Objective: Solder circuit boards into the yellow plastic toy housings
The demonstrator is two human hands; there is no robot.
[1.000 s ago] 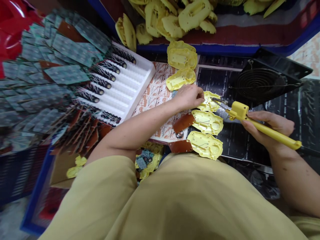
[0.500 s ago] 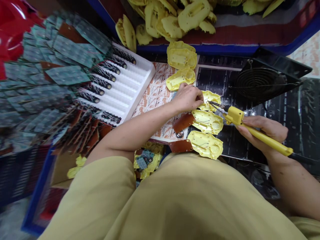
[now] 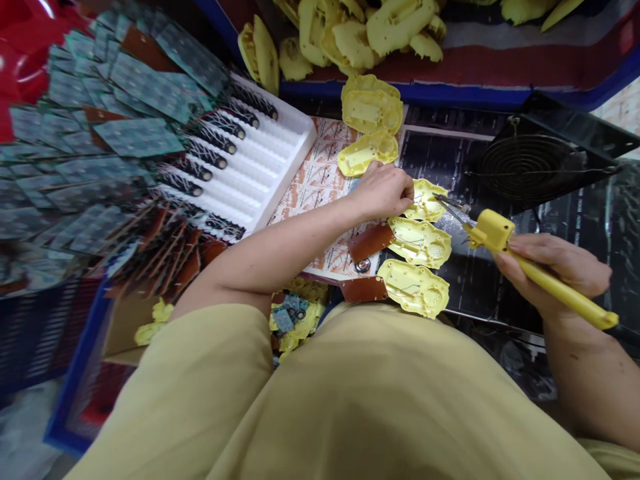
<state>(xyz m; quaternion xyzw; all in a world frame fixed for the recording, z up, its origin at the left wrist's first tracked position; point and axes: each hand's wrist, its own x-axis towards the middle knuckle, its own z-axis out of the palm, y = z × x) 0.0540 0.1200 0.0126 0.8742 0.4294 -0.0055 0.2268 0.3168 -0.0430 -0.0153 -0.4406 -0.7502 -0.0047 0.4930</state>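
Note:
My right hand (image 3: 555, 270) is wrapped round the yellow handle of a soldering gun (image 3: 493, 230). Its thin metal tip points left, at the right end of a yellow plastic shell half (image 3: 425, 200). Over that shell's left end, my left hand (image 3: 385, 190) has its fingers pinched together; what they hold is hidden. Nearer to me lie two more yellow shell halves (image 3: 420, 241) with thin wires inside, each beside a brown circuit board (image 3: 371, 243). A small round metal-rimmed part (image 3: 363, 265) rests between the boards.
On the left, a white foam tray (image 3: 285, 140) holds black cylindrical parts wired to many piled green circuit boards (image 3: 145, 137). A black fan (image 3: 525, 163) stands at the right. Behind is a blue-edged bin (image 3: 480, 95) with yellow shells (image 3: 400, 27). More shells (image 3: 367, 153) lie beyond my left hand.
My right hand has drawn the soldering gun to the right, so its tip is farther from my left fingers. The left hand stays pinched at the shell. The whole view has shifted slightly.

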